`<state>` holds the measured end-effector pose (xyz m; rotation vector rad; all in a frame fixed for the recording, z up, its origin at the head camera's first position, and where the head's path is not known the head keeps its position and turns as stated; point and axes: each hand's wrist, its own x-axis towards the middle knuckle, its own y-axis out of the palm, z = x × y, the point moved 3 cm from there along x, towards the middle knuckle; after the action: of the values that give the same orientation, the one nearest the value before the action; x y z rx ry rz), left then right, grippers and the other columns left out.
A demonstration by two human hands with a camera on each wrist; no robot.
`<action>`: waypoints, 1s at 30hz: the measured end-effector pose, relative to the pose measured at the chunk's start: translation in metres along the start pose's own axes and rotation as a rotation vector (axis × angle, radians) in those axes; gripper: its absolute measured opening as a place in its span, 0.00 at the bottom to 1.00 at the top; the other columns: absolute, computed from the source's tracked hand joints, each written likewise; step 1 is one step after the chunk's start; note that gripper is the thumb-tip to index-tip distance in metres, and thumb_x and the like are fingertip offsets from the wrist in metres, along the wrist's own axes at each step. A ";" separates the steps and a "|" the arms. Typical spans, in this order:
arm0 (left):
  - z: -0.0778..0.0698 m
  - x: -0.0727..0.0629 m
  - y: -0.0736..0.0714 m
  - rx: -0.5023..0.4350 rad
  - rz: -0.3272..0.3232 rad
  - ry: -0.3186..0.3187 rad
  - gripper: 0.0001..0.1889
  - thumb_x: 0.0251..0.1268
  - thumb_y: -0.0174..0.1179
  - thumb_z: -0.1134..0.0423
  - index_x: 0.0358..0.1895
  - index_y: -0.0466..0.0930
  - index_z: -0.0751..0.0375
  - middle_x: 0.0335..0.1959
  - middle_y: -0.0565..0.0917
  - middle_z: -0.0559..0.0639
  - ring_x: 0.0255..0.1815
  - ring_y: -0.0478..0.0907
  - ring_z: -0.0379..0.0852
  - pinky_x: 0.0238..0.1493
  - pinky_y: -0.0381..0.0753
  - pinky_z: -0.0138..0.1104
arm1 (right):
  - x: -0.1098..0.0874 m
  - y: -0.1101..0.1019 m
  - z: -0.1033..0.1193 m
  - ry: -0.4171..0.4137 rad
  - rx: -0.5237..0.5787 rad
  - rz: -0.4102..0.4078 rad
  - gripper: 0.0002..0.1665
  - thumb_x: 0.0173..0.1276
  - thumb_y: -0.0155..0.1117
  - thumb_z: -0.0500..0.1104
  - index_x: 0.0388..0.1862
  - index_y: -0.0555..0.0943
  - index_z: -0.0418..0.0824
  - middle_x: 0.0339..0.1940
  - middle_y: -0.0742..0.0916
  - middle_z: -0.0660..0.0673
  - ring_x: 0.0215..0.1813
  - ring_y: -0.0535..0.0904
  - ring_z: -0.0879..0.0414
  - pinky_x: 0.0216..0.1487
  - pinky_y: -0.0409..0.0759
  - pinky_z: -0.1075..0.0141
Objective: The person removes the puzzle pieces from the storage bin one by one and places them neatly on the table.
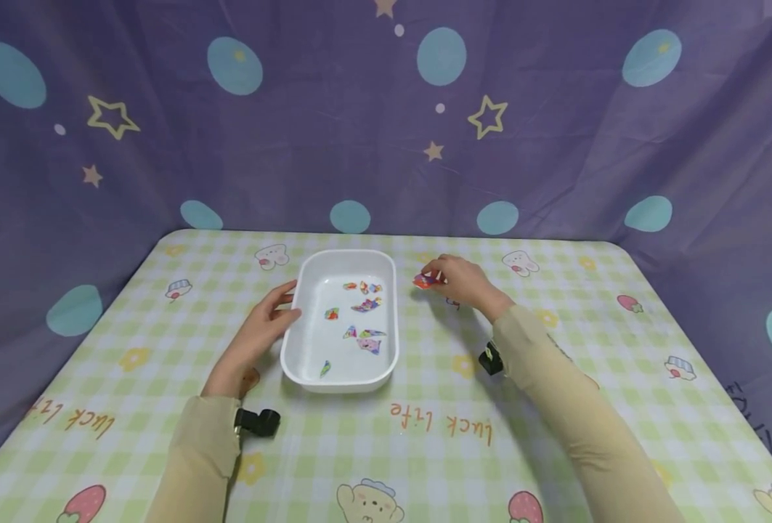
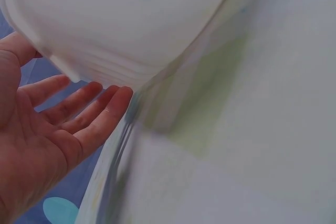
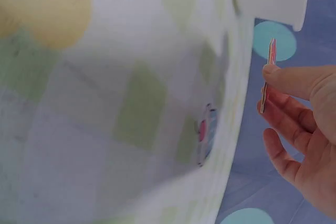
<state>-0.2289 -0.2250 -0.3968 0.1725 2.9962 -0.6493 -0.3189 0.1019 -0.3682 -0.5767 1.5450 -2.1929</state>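
"What are the right hand's point(image 1: 465, 282) fingers doing?"

"Pinching a red-orange flat piece point(image 1: 424, 281), thumb on one face and fingertips on the other. The right wrist view shows it almost edge-on, and thin."

"And where exactly is that piece?"

"Outside the white tray point(image 1: 314, 338), near its right rim but apart from it, towards the far end."

"The left hand point(image 1: 260, 328)?"

"Nothing is gripped there. Its fingers lie loosely extended against the outside of the tray's left wall, and the thumb touches the rim."

"What's in the tray?"

"Several small colourful pieces point(image 1: 366, 306), mostly towards the right half. A green one point(image 1: 324, 369) lies by itself at the near end, and a red and green one point(image 1: 331, 314) sits around the middle."

"Further out?"

"Pale sleeves point(image 1: 555, 378) on both arms, with a small black device point(image 1: 258, 423) at the left wrist. Under everything is a green-and-white checked tablecloth point(image 1: 320, 443) with printed cartoons, and behind the table hangs a purple curtain point(image 1: 333, 138) with stars and blue ovals."
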 end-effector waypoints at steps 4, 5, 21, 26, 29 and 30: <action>0.001 0.001 0.000 -0.019 0.004 -0.003 0.32 0.66 0.50 0.57 0.71 0.48 0.45 0.66 0.60 0.59 0.60 0.67 0.57 0.58 0.69 0.48 | 0.002 0.005 -0.006 0.027 0.002 0.022 0.18 0.58 0.65 0.42 0.49 0.80 0.44 0.41 0.82 0.46 0.42 0.78 0.53 0.41 0.76 0.58; 0.002 0.001 0.001 -0.023 0.005 -0.001 0.32 0.66 0.50 0.57 0.71 0.48 0.45 0.66 0.60 0.59 0.60 0.67 0.57 0.57 0.69 0.47 | 0.003 0.006 -0.008 0.035 0.005 0.026 0.17 0.58 0.65 0.42 0.48 0.80 0.45 0.41 0.82 0.46 0.43 0.78 0.53 0.42 0.76 0.58; 0.004 0.001 0.000 -0.027 0.009 0.008 0.32 0.67 0.50 0.56 0.71 0.48 0.45 0.66 0.61 0.58 0.59 0.67 0.57 0.56 0.70 0.46 | 0.010 0.022 -0.023 0.097 -0.009 0.069 0.19 0.58 0.66 0.45 0.49 0.81 0.45 0.42 0.82 0.46 0.44 0.77 0.52 0.45 0.76 0.56; 0.003 0.000 0.000 -0.018 0.004 -0.001 0.32 0.66 0.51 0.54 0.71 0.49 0.43 0.65 0.61 0.57 0.59 0.66 0.56 0.58 0.67 0.47 | 0.011 0.025 -0.025 0.118 0.009 0.074 0.18 0.58 0.65 0.45 0.49 0.81 0.45 0.43 0.82 0.46 0.44 0.77 0.52 0.45 0.76 0.57; 0.002 0.000 0.000 -0.022 0.002 -0.004 0.32 0.66 0.51 0.54 0.71 0.50 0.42 0.66 0.60 0.57 0.60 0.65 0.56 0.59 0.65 0.49 | 0.011 0.026 -0.026 0.132 0.016 0.080 0.19 0.59 0.65 0.45 0.50 0.80 0.45 0.43 0.81 0.45 0.44 0.77 0.52 0.44 0.76 0.56; 0.002 0.001 0.000 -0.024 0.001 -0.005 0.32 0.66 0.51 0.54 0.71 0.50 0.42 0.66 0.60 0.57 0.61 0.65 0.56 0.59 0.65 0.49 | 0.011 0.026 -0.027 0.135 0.016 0.080 0.19 0.59 0.65 0.45 0.50 0.80 0.45 0.43 0.81 0.46 0.44 0.77 0.52 0.44 0.76 0.56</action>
<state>-0.2293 -0.2257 -0.3987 0.1714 2.9973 -0.6125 -0.3402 0.1087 -0.3998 -0.3613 1.5869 -2.2215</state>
